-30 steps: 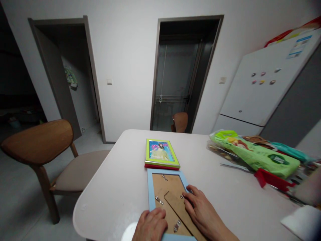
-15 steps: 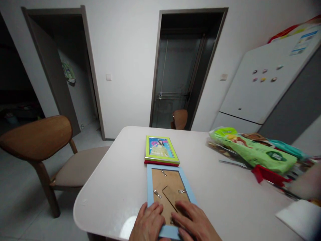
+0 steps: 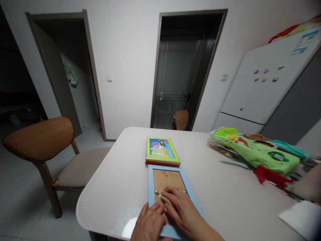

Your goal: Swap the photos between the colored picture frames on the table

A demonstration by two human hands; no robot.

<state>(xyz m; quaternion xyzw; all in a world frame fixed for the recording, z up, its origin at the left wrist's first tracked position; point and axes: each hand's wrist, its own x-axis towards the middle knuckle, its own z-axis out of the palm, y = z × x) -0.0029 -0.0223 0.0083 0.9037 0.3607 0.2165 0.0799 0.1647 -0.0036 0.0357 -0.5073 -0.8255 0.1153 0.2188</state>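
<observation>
A light blue picture frame (image 3: 150,187) lies face down on the table, its brown backing board (image 3: 160,181) turned up. My left hand (image 3: 149,222) holds the lower left corner, fingers over the rim and board, thumb low at the near edge. Bent over the board, my right hand (image 3: 184,211) has its fingertips at the small metal clip (image 3: 157,193) on the left side. Another metal clip (image 3: 164,173) shows at the far end, and one on the right is partly covered by my right hand. The near end of the board is hidden under my hands.
Just beyond stands a stack with a green picture frame (image 3: 162,158) over a red one. On the right lie a green package (image 3: 263,152), a grey-white handle (image 3: 233,163), a red object (image 3: 272,177) and white paper (image 3: 301,217). A wooden chair (image 3: 42,137) stands left of the table (image 3: 112,187).
My right hand has moved up and left across the backing board to the left clip, covering the slanted slot line. My left hand has stayed at its corner.
</observation>
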